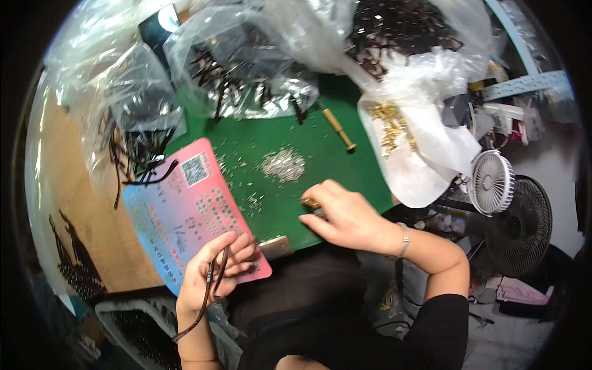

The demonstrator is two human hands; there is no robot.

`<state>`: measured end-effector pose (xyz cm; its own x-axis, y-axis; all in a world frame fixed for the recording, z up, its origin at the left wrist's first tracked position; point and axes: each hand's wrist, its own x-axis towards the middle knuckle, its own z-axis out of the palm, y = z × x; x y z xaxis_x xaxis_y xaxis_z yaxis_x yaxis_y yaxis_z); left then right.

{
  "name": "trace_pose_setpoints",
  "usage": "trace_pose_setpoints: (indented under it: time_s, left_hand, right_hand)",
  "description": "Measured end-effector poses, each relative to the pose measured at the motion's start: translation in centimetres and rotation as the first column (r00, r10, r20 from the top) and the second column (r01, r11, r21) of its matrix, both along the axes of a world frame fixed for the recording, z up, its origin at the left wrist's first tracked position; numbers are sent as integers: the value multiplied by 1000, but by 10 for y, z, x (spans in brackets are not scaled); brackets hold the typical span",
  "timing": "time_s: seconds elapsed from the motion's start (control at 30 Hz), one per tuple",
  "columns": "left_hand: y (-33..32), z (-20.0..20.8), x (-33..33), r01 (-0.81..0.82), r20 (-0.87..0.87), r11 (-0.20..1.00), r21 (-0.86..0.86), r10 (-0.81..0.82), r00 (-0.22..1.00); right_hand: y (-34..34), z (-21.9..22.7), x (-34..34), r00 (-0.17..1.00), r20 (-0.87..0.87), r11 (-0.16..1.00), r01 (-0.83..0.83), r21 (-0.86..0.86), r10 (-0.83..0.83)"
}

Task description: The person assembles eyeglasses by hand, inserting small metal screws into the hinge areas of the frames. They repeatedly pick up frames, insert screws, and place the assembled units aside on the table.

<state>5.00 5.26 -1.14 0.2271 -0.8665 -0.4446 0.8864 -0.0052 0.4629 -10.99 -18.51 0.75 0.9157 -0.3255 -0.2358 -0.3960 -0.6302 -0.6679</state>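
My left hand (219, 265) is closed around thin, dark brown eyeglass temples (202, 313), whose ends hang down past the wrist. It hovers over the lower edge of a pink and blue printed card (179, 213). On the green mat (246, 132), my right hand (345, 216) is curled with a small brass-coloured piece (311, 203) at its fingertips; most of that piece is hidden. Beyond the right hand lies a pile of tiny silvery screws (283, 165), with more scattered to its left. A brass screwdriver (338, 129) rests farther back on the mat.
Small gold metal parts (393, 128) sit on white wrapping at the right. Plastic bags (240, 61) of dark temples line the back, and loose temples (145, 172) overlap the card. A metal plate (275, 247) is at the mat's front edge. Fans (491, 182) stand to the right.
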Motion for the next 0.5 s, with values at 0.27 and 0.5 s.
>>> trace_pose_setpoints:
  time_s: [0.27, 0.5]
  left_hand:
    - [-48, 14, 0, 135, 562, 788, 601, -537, 630]
    - [-33, -9, -18, -312, 947, 909, 277, -313, -71]
  right_hand:
    - [-22, 12, 1, 997, 26, 994, 66, 84, -68]
    - [-126, 49, 37, 877, 255, 865, 459, -202, -406]
